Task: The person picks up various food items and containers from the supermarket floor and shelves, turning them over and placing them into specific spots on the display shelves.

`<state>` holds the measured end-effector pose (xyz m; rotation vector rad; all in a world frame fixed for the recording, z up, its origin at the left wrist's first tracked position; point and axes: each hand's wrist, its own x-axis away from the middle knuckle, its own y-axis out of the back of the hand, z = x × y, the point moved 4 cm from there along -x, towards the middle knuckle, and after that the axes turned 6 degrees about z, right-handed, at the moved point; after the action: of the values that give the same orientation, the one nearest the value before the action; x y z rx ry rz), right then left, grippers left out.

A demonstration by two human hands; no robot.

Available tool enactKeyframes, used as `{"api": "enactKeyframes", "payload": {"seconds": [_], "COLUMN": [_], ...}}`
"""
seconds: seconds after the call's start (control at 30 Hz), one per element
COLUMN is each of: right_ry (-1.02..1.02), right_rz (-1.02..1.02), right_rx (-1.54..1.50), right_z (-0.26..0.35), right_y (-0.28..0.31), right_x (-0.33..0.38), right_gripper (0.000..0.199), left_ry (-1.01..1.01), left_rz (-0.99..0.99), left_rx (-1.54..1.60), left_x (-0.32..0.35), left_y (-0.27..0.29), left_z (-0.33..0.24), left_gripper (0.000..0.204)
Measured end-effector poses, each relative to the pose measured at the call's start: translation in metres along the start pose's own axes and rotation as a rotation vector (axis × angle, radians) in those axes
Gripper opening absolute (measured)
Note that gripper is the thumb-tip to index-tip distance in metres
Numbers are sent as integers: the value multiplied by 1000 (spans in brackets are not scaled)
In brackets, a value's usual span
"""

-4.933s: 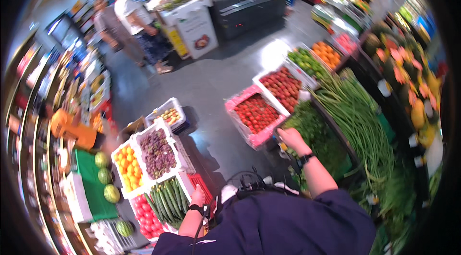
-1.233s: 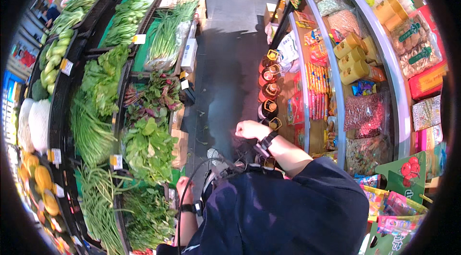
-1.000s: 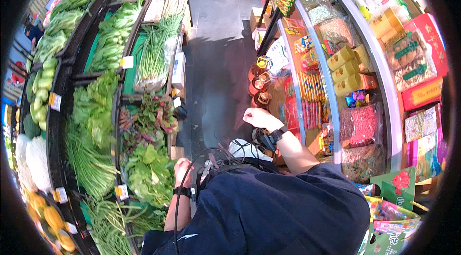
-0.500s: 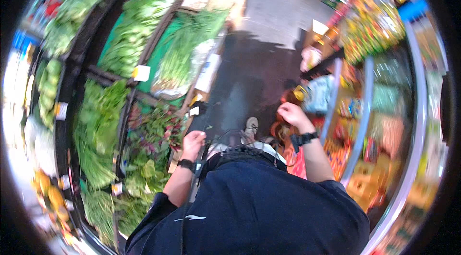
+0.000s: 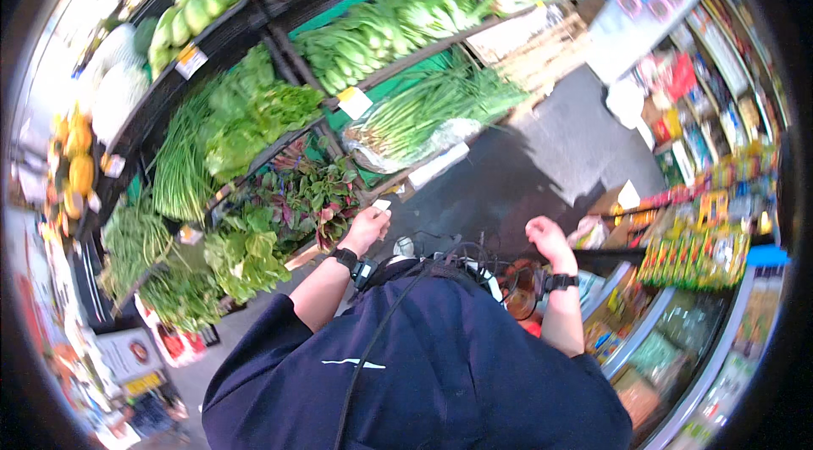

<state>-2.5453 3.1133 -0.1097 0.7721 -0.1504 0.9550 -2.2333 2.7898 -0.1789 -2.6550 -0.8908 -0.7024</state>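
Observation:
My left hand [image 5: 366, 228] hangs loosely curled beside the front edge of the vegetable stand, with no object visible in it. Just beyond its fingertips is a small white tag [image 5: 382, 205], and I cannot tell whether they touch. Closest to this hand on the stand are red-and-green leafy greens [image 5: 326, 196]. Long green onions [image 5: 432, 115] lie on clear plastic farther along. My right hand [image 5: 550, 240] is held up on the other side of my body, its fingers curled and nothing seen in them. Both wrists wear dark bands.
Leafy lettuce [image 5: 254, 124], bok choy [image 5: 381, 31] and pale green gourds [image 5: 196, 11] fill other bins. Across the dark floor [image 5: 474, 183], yellow-green packets [image 5: 694, 255] hang beside a shelf. A white bag [image 5: 625, 101] stands farther off, and cables dangle at my waist.
The view has swung left, so the vegetable stand now stretches across the front and its left end shows. Both hands remain curled at my sides.

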Motion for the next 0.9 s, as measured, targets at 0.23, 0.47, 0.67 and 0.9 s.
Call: {"api": "enactKeyframes", "payload": {"seconds": [0.23, 0.47, 0.67, 0.9], "right_ry": [-6, 305, 158, -66], "right_rz": [281, 844, 1567, 1943], "right_rx": [-101, -273, -947, -1042], "right_z": [72, 205, 315, 405], "right_y": [-25, -99, -194, -283], "right_x": [-58, -78, 17, 166], "right_gripper": [26, 53, 73, 86], "left_ry": [-485, -972, -1157, -1307], "left_rz": [120, 178, -26, -250], "left_rx": [851, 1243, 1178, 1127], "left_x": [82, 263, 356, 452], "left_y": [28, 16, 6, 32], "left_z": [-110, -179, -147, -85], "left_gripper": [54, 94, 96, 90]}}
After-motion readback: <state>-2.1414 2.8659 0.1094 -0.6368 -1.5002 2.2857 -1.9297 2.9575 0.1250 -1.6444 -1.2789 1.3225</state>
